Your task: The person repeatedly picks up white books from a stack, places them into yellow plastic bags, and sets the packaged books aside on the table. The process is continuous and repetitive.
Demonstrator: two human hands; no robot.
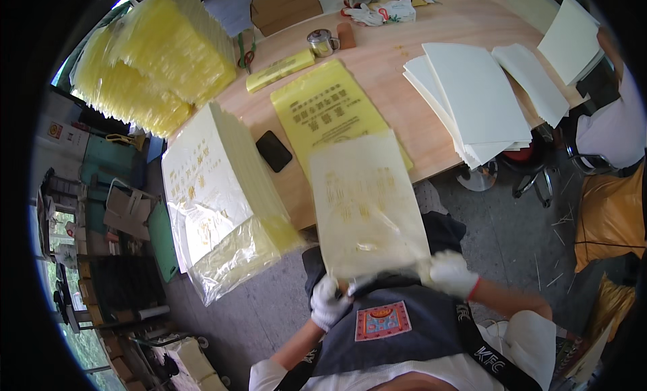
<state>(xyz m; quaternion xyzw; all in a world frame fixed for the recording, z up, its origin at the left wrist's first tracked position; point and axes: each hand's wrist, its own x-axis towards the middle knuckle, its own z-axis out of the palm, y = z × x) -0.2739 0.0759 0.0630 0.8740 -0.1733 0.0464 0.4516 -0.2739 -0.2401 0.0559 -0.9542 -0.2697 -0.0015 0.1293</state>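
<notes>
A clear plastic bag (367, 202) with a pale sheet inside and yellow print lies in front of me, its far part over a flat yellow printed bag (323, 108) on the table. My left hand (329, 302), in a white knit glove, is closed at the near left corner of the clear bag. My right hand (448, 274), gloved too and slightly blurred, is closed on its near right corner. The bag's near edge reaches past the table toward my dark apron (418, 337). To the left stands a tall stack of filled printed bags (209, 182), clear plastic hanging off its near end.
Piled yellow bags (162, 54) fill the far left. A black phone (273, 152), a folded yellow bag (280, 70), scissors (247, 57) and a metal mug (322, 43) lie beyond. White sheets (475, 94) overhang the right edge; another person's arm (610, 50) holds sheets there.
</notes>
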